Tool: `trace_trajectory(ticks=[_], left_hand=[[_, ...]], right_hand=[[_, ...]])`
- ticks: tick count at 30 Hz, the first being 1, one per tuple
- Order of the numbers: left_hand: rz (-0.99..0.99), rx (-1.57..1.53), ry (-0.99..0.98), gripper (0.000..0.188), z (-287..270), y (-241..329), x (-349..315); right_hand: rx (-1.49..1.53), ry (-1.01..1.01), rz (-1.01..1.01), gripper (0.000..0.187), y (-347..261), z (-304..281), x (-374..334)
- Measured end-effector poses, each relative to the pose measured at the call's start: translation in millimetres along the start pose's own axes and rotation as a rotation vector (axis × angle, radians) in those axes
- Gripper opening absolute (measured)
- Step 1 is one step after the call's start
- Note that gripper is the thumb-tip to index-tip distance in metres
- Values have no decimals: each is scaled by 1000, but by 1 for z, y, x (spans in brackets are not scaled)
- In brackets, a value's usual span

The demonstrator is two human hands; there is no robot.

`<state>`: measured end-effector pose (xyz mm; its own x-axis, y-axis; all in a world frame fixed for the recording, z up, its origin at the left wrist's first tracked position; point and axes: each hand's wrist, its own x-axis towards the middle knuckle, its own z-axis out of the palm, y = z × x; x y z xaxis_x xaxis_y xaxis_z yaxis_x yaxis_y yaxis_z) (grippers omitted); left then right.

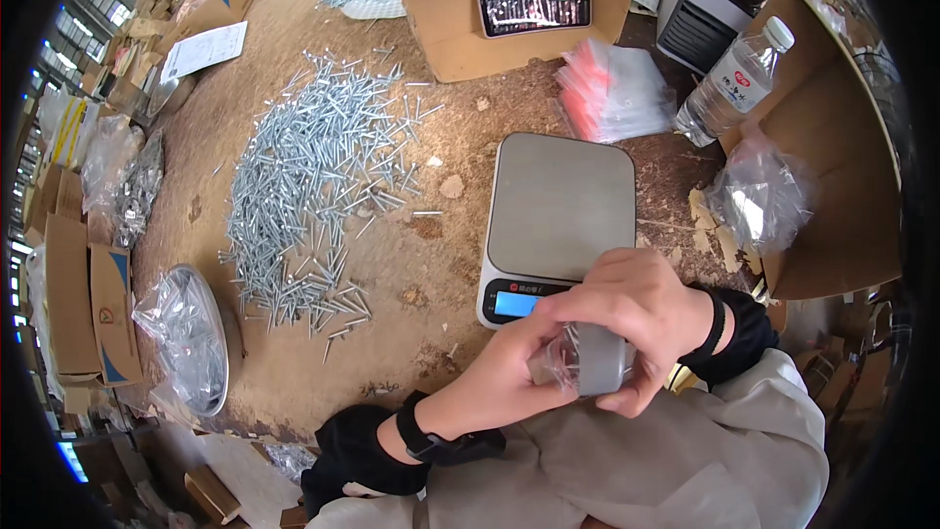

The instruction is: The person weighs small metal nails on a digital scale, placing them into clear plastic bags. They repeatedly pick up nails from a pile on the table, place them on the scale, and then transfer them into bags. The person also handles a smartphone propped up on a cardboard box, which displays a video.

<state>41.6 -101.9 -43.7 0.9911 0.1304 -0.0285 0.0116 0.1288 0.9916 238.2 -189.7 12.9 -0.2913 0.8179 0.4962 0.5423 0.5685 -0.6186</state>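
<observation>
Close to my body, at the table's front edge, my right hand [641, 304] curls around a grey cup-like container [602, 360] lying on its side. My left hand [519, 367] pinches a small clear plastic bag [560, 360] at the container's left end. Some screws appear to show through the clear plastic, partly hidden by my fingers. Just beyond both hands sits a digital scale [561, 206] with a bare steel plate and a lit blue display, whose right part my right hand covers. A large heap of silvery screws [313, 176] spreads over the table to the left.
Clear bags with red edges [612, 88] lie beyond the scale, beside a water bottle [734, 83]. An open cardboard box [421, 20] holding a phone [536, 8] stands at the back. Another carton [832, 167] is at right, and a metal bowl [223, 333] with bagged screws at left.
</observation>
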Motion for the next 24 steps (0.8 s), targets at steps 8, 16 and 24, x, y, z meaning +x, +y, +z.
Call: trace_trajectory(ticks=[8,16,24], left_hand=[[52,-86,-53,59,4,7,6],[39,-78,-59,76,3,2,5],[47,-150,-33,56,5,3,5]], right_hand=[[-54,-41,40,81,-3,1,-4],[109,20,94,89,-2,0,-3],[261,23,185,93,0,-2,-8]])
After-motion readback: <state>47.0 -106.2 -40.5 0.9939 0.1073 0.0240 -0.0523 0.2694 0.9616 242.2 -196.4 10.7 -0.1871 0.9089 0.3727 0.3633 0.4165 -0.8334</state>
